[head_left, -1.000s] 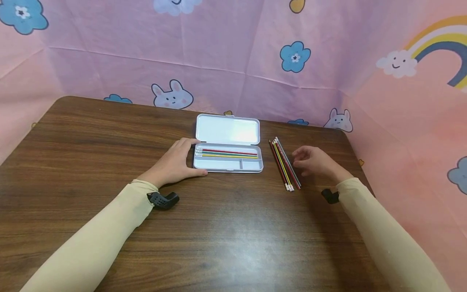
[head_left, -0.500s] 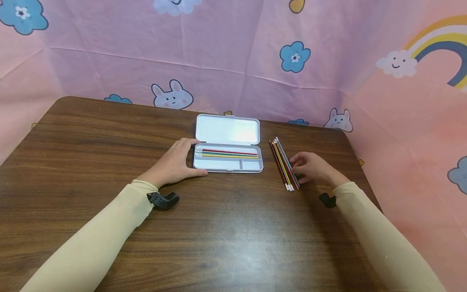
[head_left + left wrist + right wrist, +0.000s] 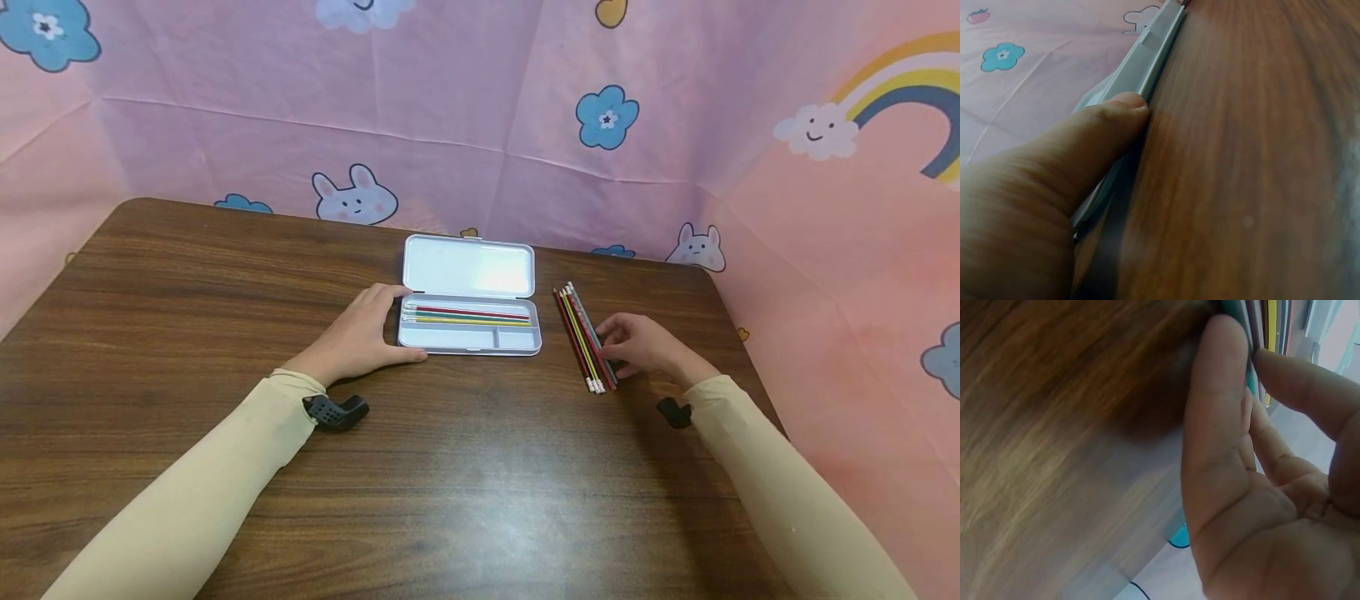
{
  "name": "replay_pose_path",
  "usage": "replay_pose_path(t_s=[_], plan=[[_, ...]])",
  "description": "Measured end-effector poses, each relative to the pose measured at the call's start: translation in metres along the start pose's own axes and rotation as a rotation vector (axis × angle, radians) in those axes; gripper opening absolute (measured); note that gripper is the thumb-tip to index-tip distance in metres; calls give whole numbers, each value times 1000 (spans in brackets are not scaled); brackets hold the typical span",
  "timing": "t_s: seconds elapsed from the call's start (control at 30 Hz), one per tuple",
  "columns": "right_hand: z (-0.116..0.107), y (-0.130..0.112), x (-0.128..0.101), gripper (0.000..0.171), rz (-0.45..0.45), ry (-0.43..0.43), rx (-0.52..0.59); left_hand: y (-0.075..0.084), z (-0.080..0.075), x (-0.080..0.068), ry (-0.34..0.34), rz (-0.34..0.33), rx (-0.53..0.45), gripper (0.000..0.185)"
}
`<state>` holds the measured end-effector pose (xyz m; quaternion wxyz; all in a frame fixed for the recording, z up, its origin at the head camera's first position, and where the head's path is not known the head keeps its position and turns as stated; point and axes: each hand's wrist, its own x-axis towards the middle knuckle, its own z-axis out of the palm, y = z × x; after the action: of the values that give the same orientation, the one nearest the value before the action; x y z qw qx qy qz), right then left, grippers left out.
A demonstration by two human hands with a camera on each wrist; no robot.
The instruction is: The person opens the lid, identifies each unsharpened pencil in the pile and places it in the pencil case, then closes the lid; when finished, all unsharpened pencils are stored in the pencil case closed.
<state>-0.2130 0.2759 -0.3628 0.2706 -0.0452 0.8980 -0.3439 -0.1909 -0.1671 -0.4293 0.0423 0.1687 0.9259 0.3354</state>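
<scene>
A white pencil case [image 3: 450, 337] lies open at the table's far middle, its lid [image 3: 468, 268] folded back. Three pencils [image 3: 468, 315], red, green and yellow, lie in its long compartment. My left hand [image 3: 390, 329] grips the case's left end; the thumb [image 3: 1104, 131] presses on the front wall of the case [image 3: 1154, 50]. Several loose pencils [image 3: 579, 333] lie side by side just right of the case. My right hand [image 3: 609, 354] is at the right edge of that row. Its thumb [image 3: 1222, 394] and forefinger pinch a teal pencil [image 3: 1250, 381].
The brown wooden table [image 3: 465, 483] is ringed at the back and right by a pink cartoon-print cloth [image 3: 675, 125]. Black wrist camera mounts [image 3: 335, 411] sit at both cuffs. The right table edge runs close to the right forearm.
My right hand moved left and down onto the loose pencils and closed thumb and forefinger on the outermost one. The left hand and the case stayed still.
</scene>
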Motion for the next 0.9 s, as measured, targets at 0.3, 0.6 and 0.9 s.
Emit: replay_pose_path(t_s=[0.3, 0.6, 0.9], plan=[[-2, 5, 0, 33, -4, 40, -78, 1, 0, 0, -2, -2, 5, 105], [-5, 6, -5, 35, -26, 91, -289, 0, 0, 0, 3, -1, 2, 105], [-7, 13, -12, 31, -88, 131, -420, 0, 0, 0, 1, 3, 2, 105]])
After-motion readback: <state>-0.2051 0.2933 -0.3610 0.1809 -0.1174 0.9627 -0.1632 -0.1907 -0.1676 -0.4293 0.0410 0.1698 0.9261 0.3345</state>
